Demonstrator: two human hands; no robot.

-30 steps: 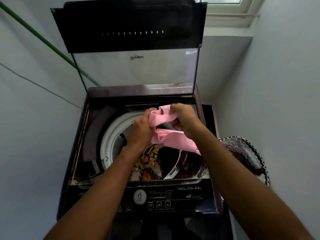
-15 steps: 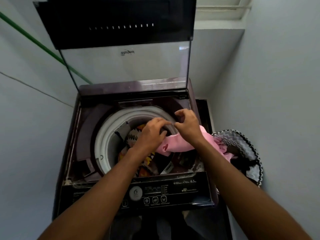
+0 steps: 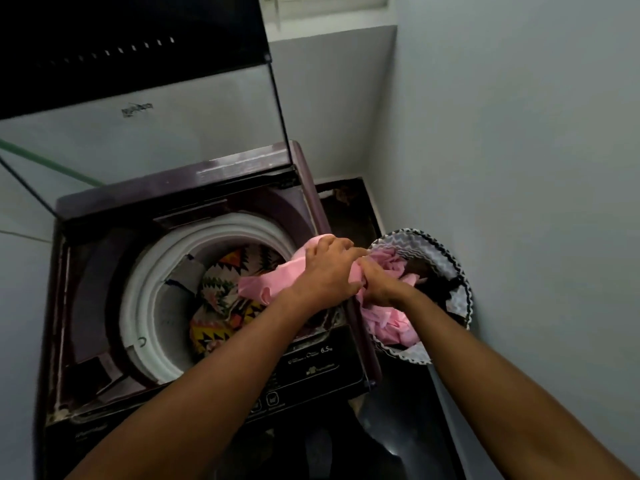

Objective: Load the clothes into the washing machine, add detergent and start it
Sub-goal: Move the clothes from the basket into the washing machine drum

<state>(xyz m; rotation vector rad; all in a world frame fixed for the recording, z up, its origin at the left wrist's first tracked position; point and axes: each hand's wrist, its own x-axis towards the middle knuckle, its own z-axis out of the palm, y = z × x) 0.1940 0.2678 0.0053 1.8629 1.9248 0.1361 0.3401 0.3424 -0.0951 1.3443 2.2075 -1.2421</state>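
Pink cloth [image 3: 273, 282] stretches from the basket [image 3: 457, 271] over the washing machine [image 3: 214, 188] rim; left hand [image 3: 325, 271] and right hand [image 3: 379, 289] each clutch it.

The washing machine [image 3: 301, 188] has a glossy dark plum shell, scuffed pale along its back edge. Its raised lid [image 3: 145, 109] is clear glass under a shiny black band. The tub ring [image 3: 138, 292] looks smooth white plastic. The pink garment [image 3: 270, 285] is soft matt cloth; the basket [image 3: 446, 258] is woven zigzag fabric.
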